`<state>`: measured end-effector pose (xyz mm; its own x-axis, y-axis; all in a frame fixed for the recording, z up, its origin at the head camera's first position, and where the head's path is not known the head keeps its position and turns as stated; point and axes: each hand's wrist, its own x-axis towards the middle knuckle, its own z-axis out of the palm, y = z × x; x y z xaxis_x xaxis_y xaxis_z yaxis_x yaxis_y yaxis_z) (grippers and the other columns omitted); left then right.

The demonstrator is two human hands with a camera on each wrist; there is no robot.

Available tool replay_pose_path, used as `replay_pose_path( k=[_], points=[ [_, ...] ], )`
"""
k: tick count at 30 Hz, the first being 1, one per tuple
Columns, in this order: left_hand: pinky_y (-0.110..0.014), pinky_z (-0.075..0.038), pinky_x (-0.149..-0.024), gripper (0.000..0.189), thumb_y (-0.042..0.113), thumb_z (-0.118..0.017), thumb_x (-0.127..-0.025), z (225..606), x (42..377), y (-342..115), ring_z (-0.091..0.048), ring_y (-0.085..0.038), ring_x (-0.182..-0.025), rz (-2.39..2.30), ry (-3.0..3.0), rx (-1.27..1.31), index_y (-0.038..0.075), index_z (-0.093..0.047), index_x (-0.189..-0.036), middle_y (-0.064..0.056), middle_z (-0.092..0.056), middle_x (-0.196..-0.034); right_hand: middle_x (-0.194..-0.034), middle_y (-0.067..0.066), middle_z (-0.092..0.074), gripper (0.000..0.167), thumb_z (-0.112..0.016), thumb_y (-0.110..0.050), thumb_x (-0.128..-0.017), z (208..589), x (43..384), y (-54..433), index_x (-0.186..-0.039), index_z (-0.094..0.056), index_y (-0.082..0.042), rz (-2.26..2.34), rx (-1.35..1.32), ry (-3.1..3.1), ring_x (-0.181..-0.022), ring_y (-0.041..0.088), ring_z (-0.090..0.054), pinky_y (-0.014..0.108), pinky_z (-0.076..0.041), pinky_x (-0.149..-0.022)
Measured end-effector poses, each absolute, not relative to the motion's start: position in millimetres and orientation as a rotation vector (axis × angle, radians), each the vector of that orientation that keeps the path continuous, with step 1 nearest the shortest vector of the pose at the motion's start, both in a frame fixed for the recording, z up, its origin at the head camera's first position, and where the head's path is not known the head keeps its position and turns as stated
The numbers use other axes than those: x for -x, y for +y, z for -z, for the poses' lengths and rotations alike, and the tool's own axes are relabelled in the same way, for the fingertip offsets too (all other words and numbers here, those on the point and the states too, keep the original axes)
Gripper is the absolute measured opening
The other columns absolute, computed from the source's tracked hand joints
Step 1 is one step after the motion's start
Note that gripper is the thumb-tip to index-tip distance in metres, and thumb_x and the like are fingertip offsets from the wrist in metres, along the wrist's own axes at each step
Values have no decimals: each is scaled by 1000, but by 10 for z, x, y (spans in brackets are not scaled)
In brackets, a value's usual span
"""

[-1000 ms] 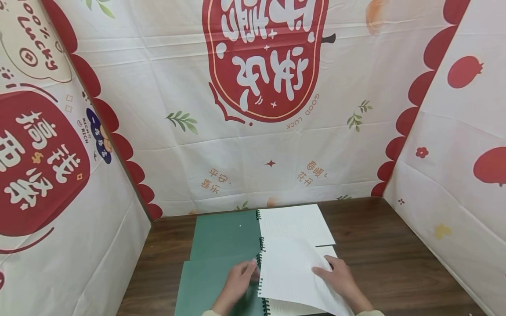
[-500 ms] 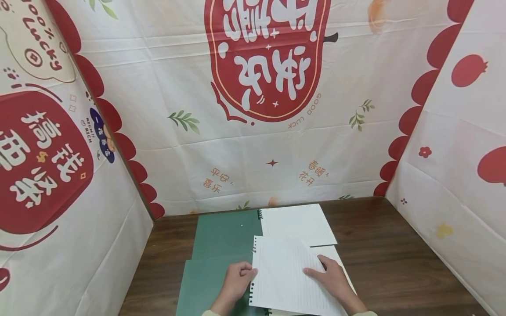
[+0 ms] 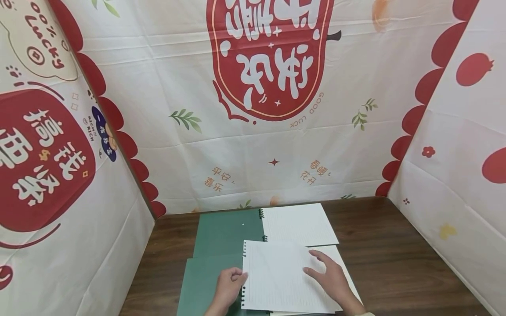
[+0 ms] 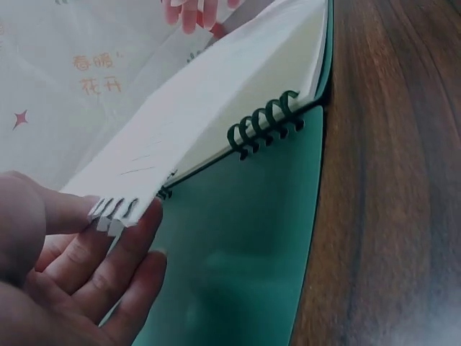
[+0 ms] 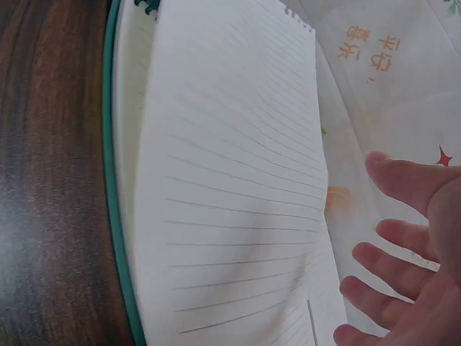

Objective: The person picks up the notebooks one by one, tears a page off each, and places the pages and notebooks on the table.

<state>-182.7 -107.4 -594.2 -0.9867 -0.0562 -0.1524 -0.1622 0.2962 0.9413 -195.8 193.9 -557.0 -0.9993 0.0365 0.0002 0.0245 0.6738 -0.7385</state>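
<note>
A lined loose-leaf sheet with a row of holes down its left edge lies across the near open notebook, raised above it at that edge. My left hand pinches this holed edge between thumb and fingers; the left wrist view shows the torn tabs at the grip. Over the sheet's right part, my right hand spreads thumb and fingers apart with nothing between them. The near notebook's green cover lies to the left, and its spiral rings show below the sheet in the left wrist view.
Behind lies a second open notebook, its green cover on the left and lined page on the right. Both rest on a dark wooden table. Printed white cloth walls the table at the back and both sides.
The sheet has come away from the spiral rings and shifted left with my left hand. My right hand has let go of its right part and opened.
</note>
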Motion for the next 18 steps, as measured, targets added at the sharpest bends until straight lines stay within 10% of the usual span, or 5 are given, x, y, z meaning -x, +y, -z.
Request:
replay_pose_path(
  k=[18],
  points=[
    [-32,-46,-56,17,17,-65,-88,5971,1781,-1220,-60,-15,-62,-1561,2482,369,2,-67,-80,-4,-67,-69,-143,16,-52,56,-70,-31,-85,5764,1876,1697,-133,-57,-6,-1000,-229,-3073,-137,42,-40,62,-22,-113]
  ],
)
